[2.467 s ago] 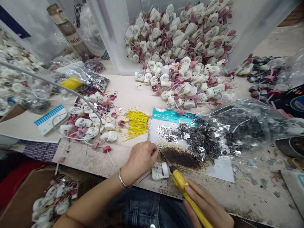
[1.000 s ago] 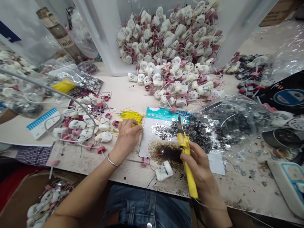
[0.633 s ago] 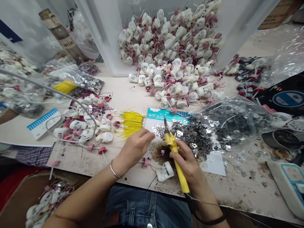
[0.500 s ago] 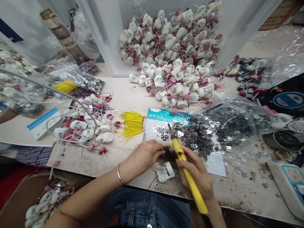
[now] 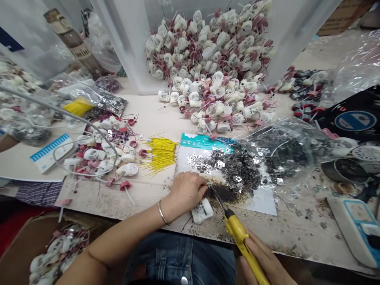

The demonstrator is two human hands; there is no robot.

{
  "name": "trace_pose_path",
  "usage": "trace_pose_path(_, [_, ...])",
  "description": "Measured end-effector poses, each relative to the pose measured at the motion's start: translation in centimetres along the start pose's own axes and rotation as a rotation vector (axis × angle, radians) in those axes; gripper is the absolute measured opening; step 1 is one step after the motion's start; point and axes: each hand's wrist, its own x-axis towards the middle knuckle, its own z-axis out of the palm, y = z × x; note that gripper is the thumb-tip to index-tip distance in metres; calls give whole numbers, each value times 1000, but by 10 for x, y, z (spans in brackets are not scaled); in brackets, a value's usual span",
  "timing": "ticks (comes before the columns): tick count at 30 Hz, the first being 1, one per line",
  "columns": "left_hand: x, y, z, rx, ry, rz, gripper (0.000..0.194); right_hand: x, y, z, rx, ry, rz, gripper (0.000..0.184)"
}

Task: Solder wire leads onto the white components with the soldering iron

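My left hand rests on the bench with its fingers pinched together at a tiny piece I cannot make out, over the scorched patch of a white card. A small white plastic part lies just below that hand. My right hand, at the bottom edge, grips a yellow-handled soldering iron; its dark tip reaches up to my left fingertips. A heap of small metal clips covers the card.
A big pile of white and pink parts spills from a clear bin at the back. Yellow wires and more parts lie left. A plastic bag of clips, a power strip and a carton of parts surround me.
My left hand went to the yellow wires and came back to the scorched patch. My right hand lifted the iron, then lowered it so the tip meets my left fingertips.
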Motion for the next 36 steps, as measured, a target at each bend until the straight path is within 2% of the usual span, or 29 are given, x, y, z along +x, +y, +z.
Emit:
trace_pose_path(7, [1, 5, -2, 48, -13, -22, 19, 4, 5, 0, -41, -40, -158, 39])
trace_pose_path(13, [1, 5, -1, 39, -20, -30, 20, 6, 0, -3, -67, -77, -108, 32])
trace_pose_path(18, [2, 6, -1, 30, -35, -41, 21, 13, -1, -9, -41, -128, -159, 39])
trace_pose_path(21, [4, 6, -1, 5, -67, -67, 20, 11, 0, -9, -37, -44, -115, 36])
trace_pose_path(25, [0, 1, -6, -50, -74, -73, 15, 6, 4, 4, 2, 109, -50, 47])
trace_pose_path(26, [-3, 0, -9, -57, -68, -74, 16, 6, 5, 8, 17, 125, -54, 43])
trace_pose_path(28, [-10, -1, -14, -66, -65, -73, 14, 11, 4, 18, 61, 114, -63, 25])
trace_pose_path(30, [-18, 0, -19, -95, -51, -45, 12, 20, 1, 30, 95, 110, -67, 17])
trace_pose_path(33, [-25, 6, -19, -200, 8, 103, 14, 37, -3, 48, 80, 192, -109, 24])
trace_pose_path(36, [-25, 9, -11, -386, 104, 272, 11, 52, -4, 61, 80, 128, -148, 17])
